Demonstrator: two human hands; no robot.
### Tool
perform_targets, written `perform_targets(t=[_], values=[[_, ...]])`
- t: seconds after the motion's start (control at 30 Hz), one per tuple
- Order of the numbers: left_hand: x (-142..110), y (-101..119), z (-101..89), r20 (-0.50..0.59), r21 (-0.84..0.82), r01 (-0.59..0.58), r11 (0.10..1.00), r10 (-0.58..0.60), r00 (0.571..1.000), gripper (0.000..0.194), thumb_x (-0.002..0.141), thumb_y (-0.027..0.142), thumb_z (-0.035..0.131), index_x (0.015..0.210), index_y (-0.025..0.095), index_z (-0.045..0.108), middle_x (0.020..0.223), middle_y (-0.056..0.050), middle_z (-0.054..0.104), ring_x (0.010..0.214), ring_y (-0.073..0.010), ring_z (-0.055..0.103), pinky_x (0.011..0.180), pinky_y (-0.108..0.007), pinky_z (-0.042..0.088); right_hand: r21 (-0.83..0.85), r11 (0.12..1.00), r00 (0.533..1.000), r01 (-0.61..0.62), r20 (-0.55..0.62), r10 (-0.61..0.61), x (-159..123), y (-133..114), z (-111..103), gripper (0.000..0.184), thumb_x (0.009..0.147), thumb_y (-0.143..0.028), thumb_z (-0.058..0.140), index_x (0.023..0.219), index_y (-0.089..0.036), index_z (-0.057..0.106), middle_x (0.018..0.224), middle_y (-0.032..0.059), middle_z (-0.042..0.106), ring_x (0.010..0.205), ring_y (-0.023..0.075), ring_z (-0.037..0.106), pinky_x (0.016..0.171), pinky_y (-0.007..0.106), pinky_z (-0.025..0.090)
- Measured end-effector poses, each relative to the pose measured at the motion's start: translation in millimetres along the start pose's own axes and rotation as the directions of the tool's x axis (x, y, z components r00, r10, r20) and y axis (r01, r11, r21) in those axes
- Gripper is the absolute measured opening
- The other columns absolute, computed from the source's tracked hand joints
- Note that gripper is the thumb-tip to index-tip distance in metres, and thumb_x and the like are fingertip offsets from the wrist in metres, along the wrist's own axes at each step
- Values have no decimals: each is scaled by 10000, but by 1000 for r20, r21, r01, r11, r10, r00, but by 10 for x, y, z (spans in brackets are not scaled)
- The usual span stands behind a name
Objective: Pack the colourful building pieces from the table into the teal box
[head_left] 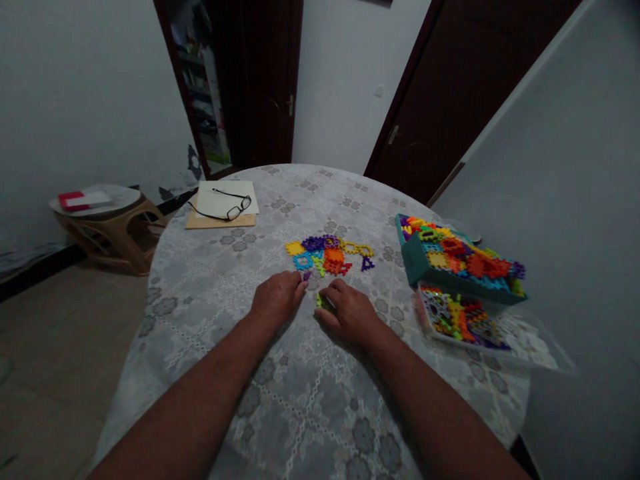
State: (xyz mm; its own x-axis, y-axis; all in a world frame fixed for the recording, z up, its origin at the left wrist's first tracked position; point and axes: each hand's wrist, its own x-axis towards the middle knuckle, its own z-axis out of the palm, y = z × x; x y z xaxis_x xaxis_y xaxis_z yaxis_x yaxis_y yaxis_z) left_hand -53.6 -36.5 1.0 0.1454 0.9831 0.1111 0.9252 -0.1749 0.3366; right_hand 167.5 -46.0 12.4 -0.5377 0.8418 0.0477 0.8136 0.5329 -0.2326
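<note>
My left hand (pixel 280 295) is closed on a small purple building piece (pixel 307 275), pinched between thumb and fingertips. To its right, my right hand (pixel 347 308) is closed around a lime-green building piece (pixel 321 302), which its fingers partly cover. Just beyond both hands lies a cluster of flat, notched plastic pieces: a yellow square (pixel 294 248), a blue square frame (pixel 303 261), an orange square (pixel 333 260), and several purple ones (pixel 314 243). A purple triangle (pixel 367 263) rests apart at the cluster's right.
A teal box (pixel 417 260) heaped with colourful pieces stands at the right, beside a clear plastic container (pixel 425 320) of more pieces. Black eyeglasses (pixel 234 212) lie on papers (pixel 206 193) at the far left of the round table (pixel 200 300). A stool (pixel 110 220) stands left.
</note>
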Motion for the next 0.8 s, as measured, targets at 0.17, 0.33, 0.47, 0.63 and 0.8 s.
perform_targets(t=[0.17, 0.33, 0.47, 0.63, 0.8], values=[[1, -30, 74, -54, 3, -2, 1000, 2, 999, 263, 1111, 383, 536, 1111, 203, 728, 1132, -113, 772, 1061, -281, 723, 825, -356, 477, 14, 999, 998, 32, 55, -33, -31, -20, -80, 381, 1027, -434, 705, 1335, -211, 687, 1266, 91, 667, 1081, 229, 680, 928, 320, 511], [28, -42, 68, -56, -108, -27, 994, 21, 998, 189, 1088, 310, 579, 1171, 217, 721, 1158, -89, 788, 1090, -258, 726, 888, -341, 488, -115, 993, 996, -2, 85, 12, 39, -84, -45, 252, 1071, -360, 602, 1239, -202, 704, 1202, 104, 687, 993, 224, 687, 816, 305, 496], [40, -40, 83, -34, -179, -88, 980, 83, 996, 161, 1064, 260, 601, 1158, 237, 730, 1136, -68, 795, 1072, -245, 730, 907, -333, 490, -173, 985, 994, -23, 100, 41, 92, -54, 5, 240, 1106, -274, 499, 1159, -210, 725, 1127, 94, 703, 930, 208, 679, 768, 297, 473], [44, -61, 131, -53, -187, -109, 976, 101, 994, 156, 1061, 261, 590, 1139, 246, 724, 1130, -61, 790, 1068, -239, 722, 921, -333, 497, -23, 997, 997, 69, 19, -69, 17, -11, -8, 337, 1066, -450, 642, 1301, -214, 694, 1211, 92, 686, 1076, 233, 666, 888, 316, 499], [39, -70, 109, -66, -221, -120, 968, 108, 992, 175, 1059, 248, 565, 1138, 240, 720, 1127, -74, 786, 1068, -241, 720, 937, -345, 504, -38, 999, 1000, 10, 14, -10, 28, -68, -2, 381, 1066, -467, 655, 1378, -249, 662, 1233, 88, 676, 1072, 236, 677, 877, 325, 523]])
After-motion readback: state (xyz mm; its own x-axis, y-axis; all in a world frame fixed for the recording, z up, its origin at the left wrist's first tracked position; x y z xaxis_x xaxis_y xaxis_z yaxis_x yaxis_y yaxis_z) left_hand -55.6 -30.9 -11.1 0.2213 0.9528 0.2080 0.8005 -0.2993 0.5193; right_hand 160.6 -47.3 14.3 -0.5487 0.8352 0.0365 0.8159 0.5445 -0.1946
